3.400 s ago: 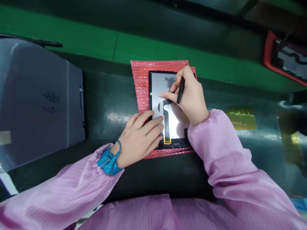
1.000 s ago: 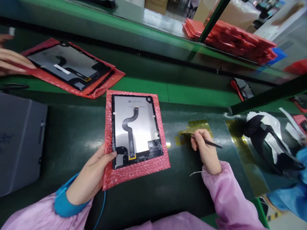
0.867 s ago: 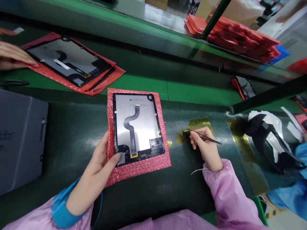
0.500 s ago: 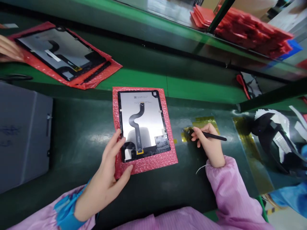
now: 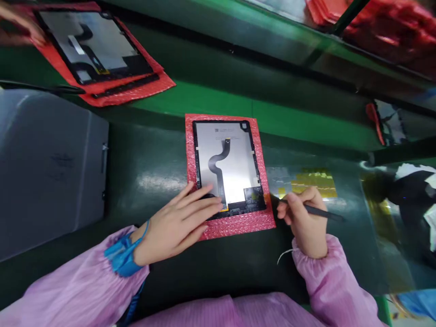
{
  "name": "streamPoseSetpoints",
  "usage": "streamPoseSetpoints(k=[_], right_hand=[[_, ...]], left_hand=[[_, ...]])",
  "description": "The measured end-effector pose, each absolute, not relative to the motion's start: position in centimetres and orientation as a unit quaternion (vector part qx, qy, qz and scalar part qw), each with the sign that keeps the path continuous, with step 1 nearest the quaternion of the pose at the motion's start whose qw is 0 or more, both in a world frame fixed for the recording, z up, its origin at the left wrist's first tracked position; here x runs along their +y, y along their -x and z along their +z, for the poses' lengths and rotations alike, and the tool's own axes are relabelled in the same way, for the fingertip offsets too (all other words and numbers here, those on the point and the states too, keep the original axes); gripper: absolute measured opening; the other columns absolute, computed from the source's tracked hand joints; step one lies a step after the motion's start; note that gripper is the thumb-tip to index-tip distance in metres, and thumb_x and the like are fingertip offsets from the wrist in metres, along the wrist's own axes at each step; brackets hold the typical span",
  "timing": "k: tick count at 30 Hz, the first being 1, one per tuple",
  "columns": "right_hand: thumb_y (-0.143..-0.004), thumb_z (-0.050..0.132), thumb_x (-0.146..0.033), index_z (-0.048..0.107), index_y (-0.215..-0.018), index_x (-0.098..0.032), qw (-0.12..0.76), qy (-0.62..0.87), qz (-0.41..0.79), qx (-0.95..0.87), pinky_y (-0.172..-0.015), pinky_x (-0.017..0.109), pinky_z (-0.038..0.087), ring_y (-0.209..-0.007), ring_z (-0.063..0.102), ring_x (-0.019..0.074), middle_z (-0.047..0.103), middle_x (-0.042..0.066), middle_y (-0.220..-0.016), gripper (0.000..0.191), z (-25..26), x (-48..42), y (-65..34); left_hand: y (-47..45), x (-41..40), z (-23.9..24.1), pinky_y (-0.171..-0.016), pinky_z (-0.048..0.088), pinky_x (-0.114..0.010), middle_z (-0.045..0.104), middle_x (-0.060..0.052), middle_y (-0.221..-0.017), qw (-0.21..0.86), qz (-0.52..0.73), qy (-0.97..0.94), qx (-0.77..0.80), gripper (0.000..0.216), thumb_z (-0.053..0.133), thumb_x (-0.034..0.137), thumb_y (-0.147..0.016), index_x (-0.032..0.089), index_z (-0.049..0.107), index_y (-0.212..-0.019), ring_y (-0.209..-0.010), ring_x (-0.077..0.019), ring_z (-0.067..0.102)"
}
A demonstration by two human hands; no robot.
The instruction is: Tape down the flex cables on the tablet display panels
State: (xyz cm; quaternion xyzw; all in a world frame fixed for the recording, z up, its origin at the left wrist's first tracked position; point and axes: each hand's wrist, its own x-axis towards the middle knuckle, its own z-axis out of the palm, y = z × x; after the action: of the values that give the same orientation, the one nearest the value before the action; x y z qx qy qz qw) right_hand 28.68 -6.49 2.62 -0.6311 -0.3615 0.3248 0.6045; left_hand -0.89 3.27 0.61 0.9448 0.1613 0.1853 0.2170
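A tablet screen panel (image 5: 238, 159) lies face down on a pink bubble-wrap sheet (image 5: 235, 226), with a wavy dark ribbon cable (image 5: 215, 164) along its silver back. My left hand (image 5: 180, 222) lies flat over the panel's lower left corner, fingers stretched out, and hides that corner. Pinched in my right hand (image 5: 303, 218) are slim black tweezers (image 5: 325, 213). Their blurred tip is near the panel's lower right edge; whether it grips anything I cannot tell. Strips of amber tape (image 5: 315, 179) stick to the dark table just beyond my right hand.
At the upper left a co-worker's hand (image 5: 23, 25) touches another panel (image 5: 91, 45) on red bubble wrap. A grey box (image 5: 68, 168) stands on the left. Red packets (image 5: 391, 36) fill a shelf at the back right. A black and white bundle (image 5: 413, 195) sits far right.
My left hand has moved from the sheet's left edge onto the panel's lower corner. The tweezers have come from the amber tape to the panel's right edge. The view has shifted.
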Motion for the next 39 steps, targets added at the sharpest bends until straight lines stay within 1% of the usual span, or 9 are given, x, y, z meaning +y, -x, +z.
streamPoseSetpoints(k=[3, 6, 9, 12, 16, 19, 26, 33, 39], right_hand=[[-0.089, 0.079, -0.034, 0.048, -0.072, -0.023, 0.575, 0.602, 0.399, -0.384, -0.034, 0.015, 0.045, -0.039, 0.061, 0.0098, 0.072, -0.003, -0.06, 0.038, 2.7, -6.3, -25.3], [-0.089, 0.08, -0.032, 0.049, -0.072, -0.022, 0.556, 0.596, 0.436, -0.381, -0.035, 0.015, 0.048, -0.04, 0.064, 0.0103, 0.072, -0.002, -0.06, 0.037, 2.7, -6.0, -23.2], [-0.088, 0.08, -0.03, 0.05, -0.072, -0.022, 0.542, 0.604, 0.448, -0.376, -0.039, 0.016, 0.053, -0.044, 0.068, 0.0117, 0.074, -0.001, -0.063, 0.035, 2.5, -5.9, -22.1], [-0.091, 0.077, -0.029, 0.052, -0.072, -0.023, 0.532, 0.611, 0.438, -0.391, -0.042, 0.018, 0.058, -0.048, 0.071, 0.0136, 0.076, -0.001, -0.065, 0.032, 2.2, -6.0, -21.7], [-0.092, 0.077, -0.027, 0.053, -0.073, -0.023, 0.522, 0.623, 0.423, -0.401, -0.043, 0.017, 0.058, -0.05, 0.073, 0.0134, 0.077, -0.002, -0.066, 0.03, 2.2, -6.1, -21.5], [-0.092, 0.076, -0.026, 0.055, -0.074, -0.023, 0.513, 0.626, 0.423, -0.408, -0.044, 0.017, 0.058, -0.053, 0.074, 0.0135, 0.077, -0.002, -0.067, 0.028, 2.3, -6.1, -21.5], [-0.091, 0.079, -0.028, 0.055, -0.075, -0.023, 0.491, 0.636, 0.424, -0.417, -0.046, 0.019, 0.059, -0.056, 0.075, 0.0144, 0.078, -0.001, -0.07, 0.028, 2.4, -6.1, -21.6], [-0.092, 0.077, -0.027, 0.056, -0.075, -0.023, 0.477, 0.645, 0.419, -0.425, -0.048, 0.018, 0.058, -0.057, 0.075, 0.0128, 0.077, -0.001, -0.069, 0.028, 2.5, -6.1, -21.6], [-0.091, 0.078, -0.029, 0.055, -0.074, -0.023, 0.472, 0.654, 0.412, -0.425, -0.047, 0.018, 0.058, -0.053, 0.073, 0.0125, 0.077, -0.002, -0.067, 0.029, 2.4, -6.0, -21.7]], left_hand=[[0.4, 3.2, 0.4, -0.131, 0.026, -0.05, 0.061, -0.004, -0.151, 0.198, 0.168, -0.955, 0.142, 0.045, 0.049, 0.023, -0.107, 0.019, 0.046, -0.152, -0.155, -0.0276, 0.039], [0.1, 3.1, 0.3, -0.13, 0.028, -0.048, 0.059, -0.004, -0.154, 0.189, 0.157, -0.957, 0.154, 0.047, 0.049, 0.029, -0.108, 0.018, 0.046, -0.154, -0.154, -0.0277, 0.039], [0.0, 3.0, 0.3, -0.13, 0.029, -0.045, 0.058, -0.008, -0.155, 0.194, 0.153, -0.954, 0.172, 0.051, 0.05, 0.032, -0.108, 0.015, 0.042, -0.156, -0.154, -0.0259, 0.04], [0.0, 2.9, 0.3, -0.13, 0.028, -0.044, 0.056, -0.013, -0.156, 0.198, 0.146, -0.952, 0.181, 0.055, 0.054, 0.03, -0.106, 0.012, 0.04, -0.156, -0.155, -0.0248, 0.038], [0.0, 2.9, 0.3, -0.13, 0.028, -0.045, 0.058, -0.012, -0.154, 0.212, 0.145, -0.949, 0.184, 0.058, 0.058, 0.027, -0.103, 0.013, 0.04, -0.156, -0.156, -0.0242, 0.036], [0.0, 2.8, 0.2, -0.13, 0.029, -0.045, 0.058, -0.011, -0.154, 0.216, 0.149, -0.947, 0.185, 0.057, 0.059, 0.028, -0.103, 0.013, 0.041, -0.156, -0.155, -0.0247, 0.037], [-0.1, 2.8, 0.3, -0.13, 0.03, -0.046, 0.06, -0.01, -0.152, 0.219, 0.153, -0.945, 0.186, 0.054, 0.055, 0.029, -0.105, 0.014, 0.041, -0.156, -0.155, -0.0246, 0.038], [0.0, 2.8, 0.2, -0.13, 0.028, -0.046, 0.059, -0.009, -0.154, 0.22, 0.152, -0.946, 0.184, 0.052, 0.052, 0.03, -0.107, 0.014, 0.043, -0.155, -0.156, -0.0248, 0.037], [-0.1, 2.8, 0.3, -0.13, 0.029, -0.046, 0.059, -0.008, -0.153, 0.213, 0.158, -0.947, 0.183, 0.049, 0.049, 0.03, -0.108, 0.014, 0.045, -0.154, -0.154, -0.0254, 0.04]])
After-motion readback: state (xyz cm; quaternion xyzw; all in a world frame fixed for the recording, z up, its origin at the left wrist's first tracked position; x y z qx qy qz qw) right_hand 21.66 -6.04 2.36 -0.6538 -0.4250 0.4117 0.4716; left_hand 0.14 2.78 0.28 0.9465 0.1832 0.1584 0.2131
